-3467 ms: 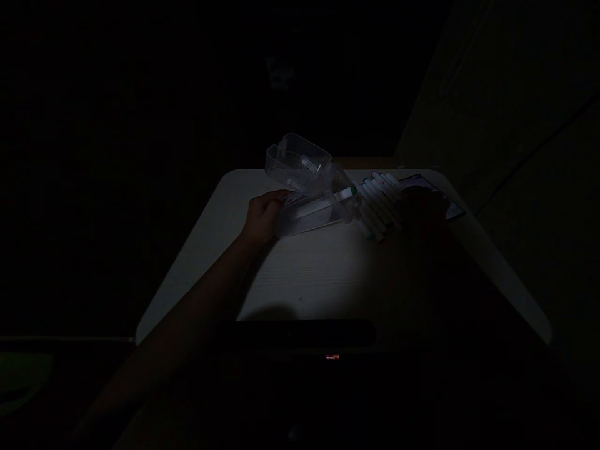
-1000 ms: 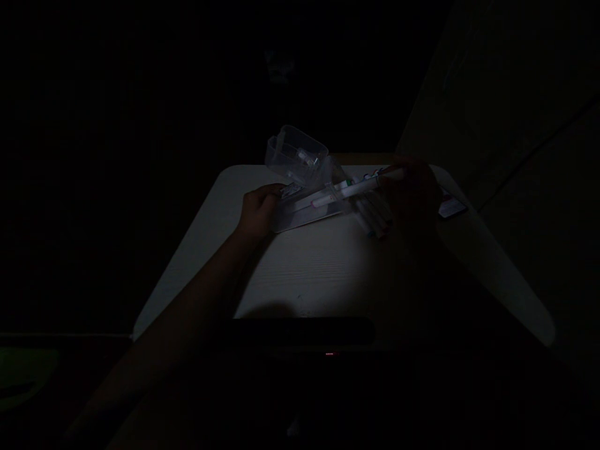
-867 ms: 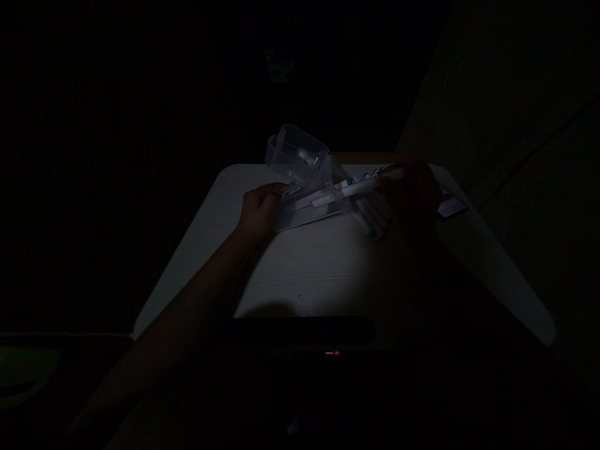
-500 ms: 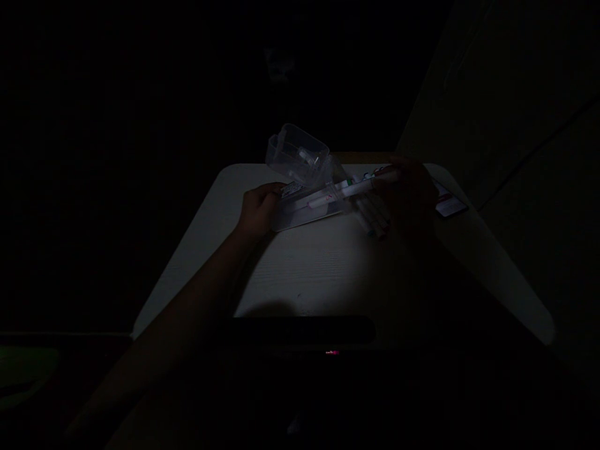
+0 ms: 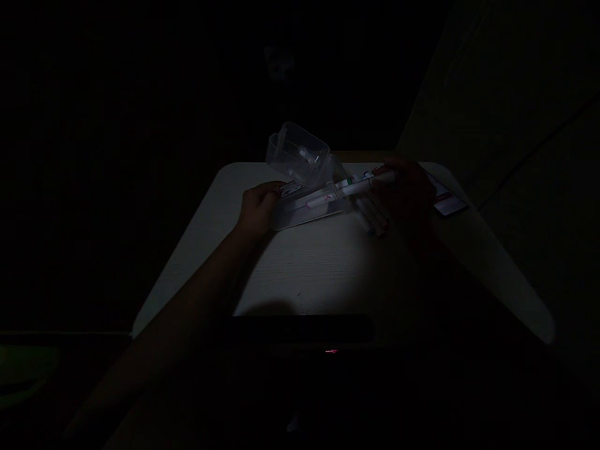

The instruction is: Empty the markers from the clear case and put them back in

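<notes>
The scene is very dark. My left hand (image 5: 257, 208) grips the left end of a clear plastic case (image 5: 304, 209) lying on the white table (image 5: 309, 269); its hinged lid (image 5: 296, 152) stands open behind. My right hand (image 5: 407, 190), almost lost in shadow, is closed on a white marker (image 5: 349, 189) whose far end pokes into the case. Several more white markers (image 5: 372, 215) lie side by side on the table under my right hand.
A dark card or phone with a light label (image 5: 447, 201) lies at the table's right side. A black bar with a small red light (image 5: 330, 351) runs along the near edge. A wall rises at the right.
My right hand picked a marker from the row and has pushed it leftward into the case. My left hand stays on the case's end.
</notes>
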`<act>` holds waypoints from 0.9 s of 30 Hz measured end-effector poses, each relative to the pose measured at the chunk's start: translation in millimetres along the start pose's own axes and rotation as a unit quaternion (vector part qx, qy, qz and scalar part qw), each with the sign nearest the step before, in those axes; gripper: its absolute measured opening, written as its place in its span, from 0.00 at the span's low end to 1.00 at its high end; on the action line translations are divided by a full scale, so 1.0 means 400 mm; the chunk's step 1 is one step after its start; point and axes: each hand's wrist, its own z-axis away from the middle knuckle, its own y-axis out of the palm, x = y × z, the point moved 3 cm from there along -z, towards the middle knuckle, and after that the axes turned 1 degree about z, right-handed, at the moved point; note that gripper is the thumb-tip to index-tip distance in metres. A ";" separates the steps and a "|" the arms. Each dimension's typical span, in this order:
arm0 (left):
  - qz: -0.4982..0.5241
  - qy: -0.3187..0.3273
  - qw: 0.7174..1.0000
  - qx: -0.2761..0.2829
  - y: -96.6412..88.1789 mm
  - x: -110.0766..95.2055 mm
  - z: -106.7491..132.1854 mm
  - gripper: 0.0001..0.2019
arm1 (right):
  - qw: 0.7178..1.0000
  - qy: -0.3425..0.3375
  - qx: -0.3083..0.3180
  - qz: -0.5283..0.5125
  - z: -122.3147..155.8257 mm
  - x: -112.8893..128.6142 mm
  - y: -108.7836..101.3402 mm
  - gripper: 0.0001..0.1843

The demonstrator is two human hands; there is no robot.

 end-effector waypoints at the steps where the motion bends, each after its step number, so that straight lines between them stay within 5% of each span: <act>1: 0.000 -0.003 1.000 -0.004 -0.001 0.000 0.000 0.17 | 1.000 0.001 0.002 -0.002 0.000 0.002 0.000 0.22; 10: 0.002 -0.012 1.000 -0.002 0.001 -0.002 0.002 0.15 | 0.999 -0.008 -0.042 0.032 0.001 0.040 -0.018 0.15; 27: -0.021 0.009 1.000 0.007 0.001 -0.003 -0.001 0.17 | 1.000 0.007 -0.013 0.012 0.010 0.057 -0.012 0.11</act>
